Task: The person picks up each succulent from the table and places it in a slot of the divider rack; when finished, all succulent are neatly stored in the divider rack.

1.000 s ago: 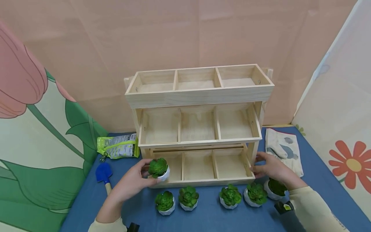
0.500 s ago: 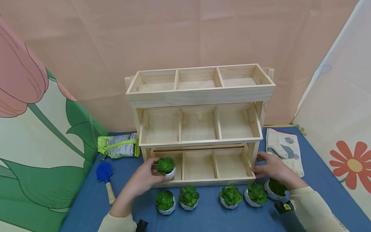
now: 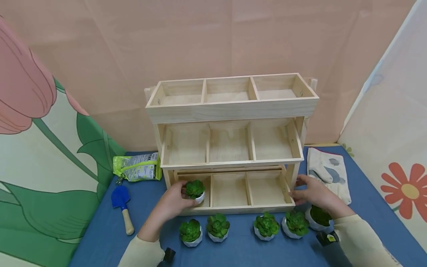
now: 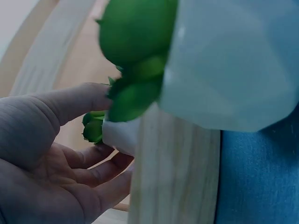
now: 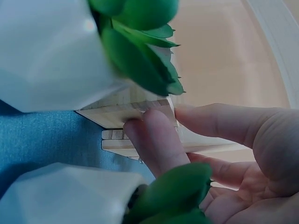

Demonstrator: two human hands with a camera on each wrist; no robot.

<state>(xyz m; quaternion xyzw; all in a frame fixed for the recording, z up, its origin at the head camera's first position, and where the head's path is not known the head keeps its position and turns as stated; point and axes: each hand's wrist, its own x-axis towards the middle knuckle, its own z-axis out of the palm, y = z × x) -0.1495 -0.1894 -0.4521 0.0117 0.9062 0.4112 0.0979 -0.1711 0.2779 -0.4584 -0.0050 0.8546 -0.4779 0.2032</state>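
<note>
A potted succulent (image 3: 195, 189) with a white faceted pot is in my left hand (image 3: 175, 200), gripped between thumb and fingers. It is at the left compartment of the bottom tier of a wooden shelf (image 3: 231, 111); the left wrist view shows its pot (image 4: 120, 135) partly behind the front board. I cannot tell whether the pot touches the compartment floor. My right hand (image 3: 313, 193) holds the right end of the bottom tier, the thumb at its front corner and fingertips (image 5: 161, 133) against the side. Other potted succulents (image 3: 217, 226) stand in front of the shelf.
On the blue-covered table (image 3: 240, 256), a blue toy shovel (image 3: 121, 198) and a green-and-grey bag (image 3: 137, 167) lie left of the shelf. White patterned gloves (image 3: 328, 172) lie to its right. One succulent (image 3: 319, 216) stands close beneath my right wrist.
My left hand has moved right with the succulent, from the shelf's left front corner to the bottom left compartment. My right hand stays at the right end.
</note>
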